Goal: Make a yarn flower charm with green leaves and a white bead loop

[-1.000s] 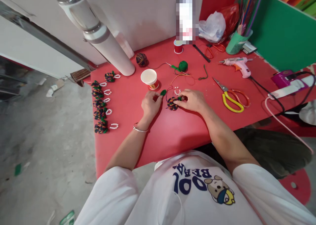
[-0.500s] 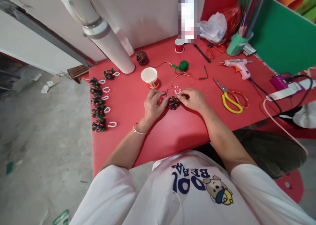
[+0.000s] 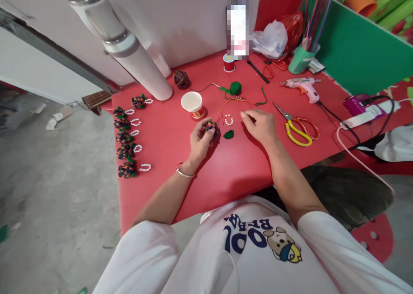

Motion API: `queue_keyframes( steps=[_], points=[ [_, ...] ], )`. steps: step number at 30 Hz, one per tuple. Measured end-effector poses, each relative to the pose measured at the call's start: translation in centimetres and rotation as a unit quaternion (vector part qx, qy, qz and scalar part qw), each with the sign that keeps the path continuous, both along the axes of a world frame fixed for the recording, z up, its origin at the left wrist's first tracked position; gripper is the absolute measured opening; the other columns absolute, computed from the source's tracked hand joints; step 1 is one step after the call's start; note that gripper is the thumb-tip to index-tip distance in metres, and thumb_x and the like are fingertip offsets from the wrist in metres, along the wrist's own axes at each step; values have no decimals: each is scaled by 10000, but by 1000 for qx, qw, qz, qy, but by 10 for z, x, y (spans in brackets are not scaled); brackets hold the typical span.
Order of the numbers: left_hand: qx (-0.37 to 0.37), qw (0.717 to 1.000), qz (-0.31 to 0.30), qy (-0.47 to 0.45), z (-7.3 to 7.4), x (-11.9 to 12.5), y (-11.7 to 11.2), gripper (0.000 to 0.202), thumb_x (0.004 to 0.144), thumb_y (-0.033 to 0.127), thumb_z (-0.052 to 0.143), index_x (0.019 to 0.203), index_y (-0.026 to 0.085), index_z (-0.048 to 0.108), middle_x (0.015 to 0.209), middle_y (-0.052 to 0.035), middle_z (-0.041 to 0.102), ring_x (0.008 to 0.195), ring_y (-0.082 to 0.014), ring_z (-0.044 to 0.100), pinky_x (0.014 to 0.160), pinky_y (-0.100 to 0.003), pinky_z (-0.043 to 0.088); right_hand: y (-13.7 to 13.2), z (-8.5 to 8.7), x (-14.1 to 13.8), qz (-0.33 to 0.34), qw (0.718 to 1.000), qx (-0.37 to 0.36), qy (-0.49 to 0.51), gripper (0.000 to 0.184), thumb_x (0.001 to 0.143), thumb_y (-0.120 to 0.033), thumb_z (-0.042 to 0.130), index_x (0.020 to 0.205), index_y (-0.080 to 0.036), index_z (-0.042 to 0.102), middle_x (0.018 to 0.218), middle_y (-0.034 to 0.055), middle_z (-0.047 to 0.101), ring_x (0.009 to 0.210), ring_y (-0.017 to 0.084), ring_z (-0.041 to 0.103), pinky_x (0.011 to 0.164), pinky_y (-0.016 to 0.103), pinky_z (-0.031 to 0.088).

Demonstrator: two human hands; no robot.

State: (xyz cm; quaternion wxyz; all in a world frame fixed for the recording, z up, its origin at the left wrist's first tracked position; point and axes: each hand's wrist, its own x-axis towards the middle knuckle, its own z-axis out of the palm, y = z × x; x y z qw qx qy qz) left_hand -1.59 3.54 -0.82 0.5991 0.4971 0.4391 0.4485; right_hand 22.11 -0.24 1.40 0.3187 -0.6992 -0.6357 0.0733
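My left hand [image 3: 200,142] is closed around a multicoloured crocheted yarn flower [image 3: 212,130], lifted just off the red table. My right hand [image 3: 260,125] hovers to the right, fingers curled with thumb and forefinger together; anything inside is hidden. Between the hands lies a small green crocheted leaf [image 3: 229,134]. Just beyond it, white beads [image 3: 229,120] form an open loop beside loose dark red thread. A white paper cup [image 3: 192,105] stands past my left hand. Farther back are a green yarn ball [image 3: 235,88] and a green-handled crochet hook [image 3: 222,88].
Along the left edge sit several yarn flowers [image 3: 127,168] with bead loops. Yellow-and-red-handled scissors [image 3: 298,133], a pink glue gun [image 3: 308,89] and a power strip [image 3: 364,117] occupy the right side. A white flask-like cylinder [image 3: 142,68] and a phone [image 3: 238,29] stand at the back.
My left hand has taken the yarn flower up and to the left. My right hand has moved off it to the right. The green leaf is now visible on the table.
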Motion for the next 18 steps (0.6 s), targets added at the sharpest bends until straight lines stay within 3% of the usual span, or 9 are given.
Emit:
queue_keyframes(
  steps=[2,5,9,11,13,18],
  points=[
    [-21,997,6,-68,2,-1,4,499,774,440,856,1196,218,712,817,-2,684,540,-103,559,447,-233,406,-10,1,11,-58,998,5,-17,382,1069,-416,484,1022,-208,801,964,111,795,886,254,698,845,357,495],
    [-29,994,-7,-107,6,0,7,498,703,470,910,1075,211,704,792,1,683,547,-101,566,432,-226,415,-32,2,29,-163,984,6,-69,360,1043,-326,475,1140,-196,796,1069,154,786,1045,316,691,975,438,507],
    [-67,989,-41,-128,11,-2,11,512,673,503,928,987,223,637,925,-34,749,598,-103,591,442,-218,425,-64,3,46,-241,961,-17,-133,407,1006,-298,537,1336,-184,746,1373,221,696,1266,395,620,1043,556,495],
    [-93,984,-63,-141,11,-4,12,535,667,521,933,965,233,595,987,-50,776,632,-114,622,446,-207,414,-77,2,53,-270,951,-47,-144,451,983,-266,537,1380,-163,724,1400,242,681,1253,412,627,1005,568,509],
    [-117,977,-84,-155,10,-6,14,545,677,539,932,962,242,575,958,-44,778,632,-120,633,448,-199,400,-87,0,62,-281,945,-88,-142,483,950,-233,532,1383,-132,722,1338,261,712,1162,415,667,937,554,526],
    [-169,963,-126,-165,10,-10,18,513,749,539,865,1106,234,658,940,-51,757,604,-135,639,435,-221,399,-96,-1,85,-234,952,-130,-151,563,898,-211,568,1443,-138,688,1240,273,751,1081,395,692,879,509,515]
  ],
)
